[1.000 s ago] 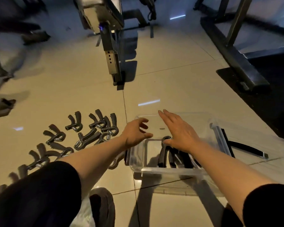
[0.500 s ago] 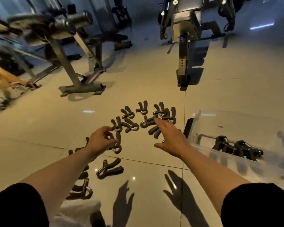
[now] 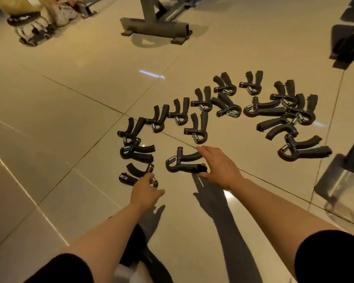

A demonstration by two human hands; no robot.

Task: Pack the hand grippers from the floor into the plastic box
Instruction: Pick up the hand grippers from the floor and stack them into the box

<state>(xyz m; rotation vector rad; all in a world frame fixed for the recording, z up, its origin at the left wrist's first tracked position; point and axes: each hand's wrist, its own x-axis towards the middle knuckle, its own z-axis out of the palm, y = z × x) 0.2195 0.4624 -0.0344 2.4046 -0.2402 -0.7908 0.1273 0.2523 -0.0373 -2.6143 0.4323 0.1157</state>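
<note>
Head view, looking down at a tiled floor (image 3: 74,123).

Item 1, left hand (image 3: 144,190): forearm bare, reaching forward from a black sleeve (image 3: 59,269) at the lower edge. The hand lies over the spring end of the nearest hand gripper (image 3: 136,175), thumb out to the right. Its fingertips are hidden behind the back of the hand, so whether they close on that gripper cannot be told.

Item 2, right hand (image 3: 218,167): forearm bare, stretched forward and leftward from a second black sleeve. Fingers straight and spread; forefinger over the upper handle and thumb at the lower handle's end of a single hand gripper (image 3: 183,163) lying with its spring to the left. The hand brackets both handle ends without curling round them; shadows of both hands fall on the tiles below.

Item 3, remaining hand grippers (image 3: 229,107): black with metal springs, scattered in a loose arc on the floor beyond the hands, running from mid-left to upper right. Several at the right end overlap one another.

Item 4, plastic box (image 3: 343,180): clear, only its left corner in frame at the right edge, well apart from both hands.

Item 5, surroundings: grey metal equipment base (image 3: 157,29) at the top centre; shoes (image 3: 33,27) at the upper left.
</note>
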